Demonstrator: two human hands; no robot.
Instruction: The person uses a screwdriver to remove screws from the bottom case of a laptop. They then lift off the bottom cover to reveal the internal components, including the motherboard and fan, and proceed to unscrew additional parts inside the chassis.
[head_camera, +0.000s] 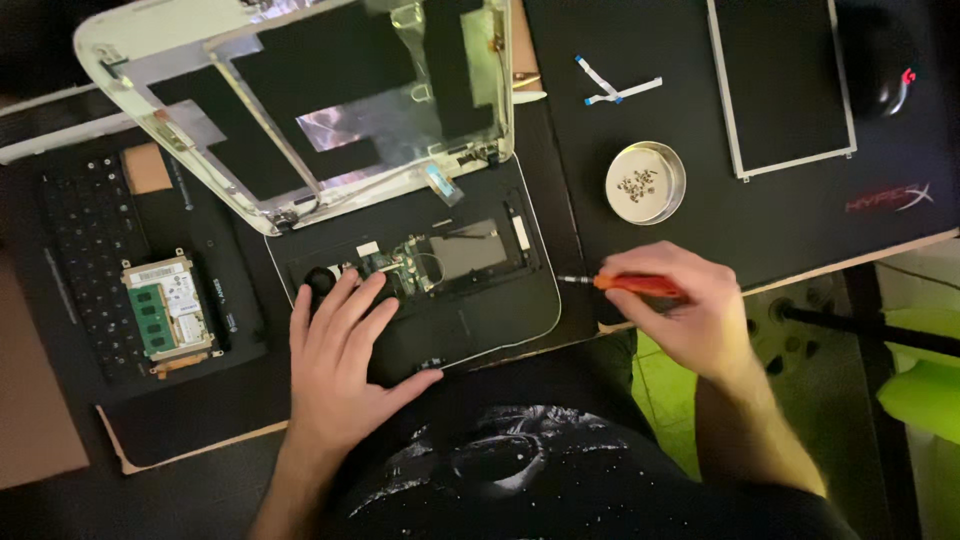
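Observation:
An opened laptop base (470, 320) lies in front of me, its circuit board (400, 262) and a grey metal plate (465, 250) exposed. My left hand (340, 360) rests flat on the base's left part, fingers spread beside a round black part (320, 282). My right hand (680, 305) grips an orange-handled screwdriver (625, 283), its metal tip pointing left just off the base's right edge. The stripped white lid shell (300, 100) leans back behind the base.
A round metal dish (645, 182) of several screws sits right of the laptop. A bare screen panel (780, 85), a black mouse (880, 65) and two ribbon cables (615, 85) lie farther back. At left, a removed keyboard (90, 250) carries a drive and memory sticks (170, 305).

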